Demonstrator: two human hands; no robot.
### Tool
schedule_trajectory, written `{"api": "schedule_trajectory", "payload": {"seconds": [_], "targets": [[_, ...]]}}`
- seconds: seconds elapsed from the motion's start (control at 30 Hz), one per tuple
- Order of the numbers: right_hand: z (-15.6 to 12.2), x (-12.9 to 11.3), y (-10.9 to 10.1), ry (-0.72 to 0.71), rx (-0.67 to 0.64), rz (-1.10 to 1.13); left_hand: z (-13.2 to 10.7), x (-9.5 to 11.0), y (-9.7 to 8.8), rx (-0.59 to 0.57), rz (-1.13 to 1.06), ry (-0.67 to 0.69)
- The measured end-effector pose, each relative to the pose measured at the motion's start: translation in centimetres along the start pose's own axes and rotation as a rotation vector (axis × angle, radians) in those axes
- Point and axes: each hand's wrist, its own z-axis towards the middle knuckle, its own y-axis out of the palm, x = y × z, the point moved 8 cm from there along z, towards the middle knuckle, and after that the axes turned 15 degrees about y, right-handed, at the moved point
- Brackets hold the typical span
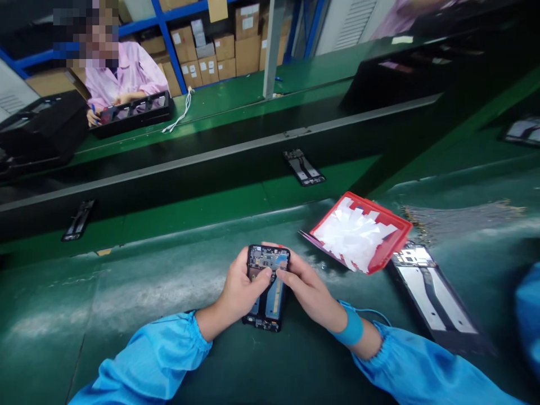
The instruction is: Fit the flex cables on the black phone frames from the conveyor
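An opened phone frame (269, 264) with its circuit board showing lies between both my hands above the green table. My left hand (240, 289) is wrapped round its left side, thumb pressing on the board. From the right, my right hand (307, 289) grips the frame's edge, its thumb and forefinger meeting near the middle of the board. A blue strap (352, 329) circles my right wrist. Whether anything small is pinched in the right fingers I cannot make out.
A red tray (403, 228) of white strips sits just right of my hands, with a black tray of phone frames (434, 298) beyond it. Two phone frames (304, 167) (78, 220) ride the conveyor behind. A person in pink (126, 73) works across the line.
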Motion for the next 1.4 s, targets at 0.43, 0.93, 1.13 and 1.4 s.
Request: {"api": "schedule_trajectory", "payload": {"seconds": [0.43,0.93,1.13,1.4], "targets": [[0.5,0.3,0.3,0.059,-0.036,0.092,0.3,-0.2,-0.3,0.032,0.046,-0.033],[1.0,2.4,-0.2,0.141,-0.031,0.232,-0.5,0.1,0.7,-0.153,0.233,0.028],[0.9,2.4,-0.4,0.149,0.002,0.229,-0.8,0.0,0.9,-0.169,0.237,0.011],[0.9,1.3,-0.2,0.079,-0.013,-0.055,-0.4,0.2,0.1,-0.106,0.211,0.044]]}}
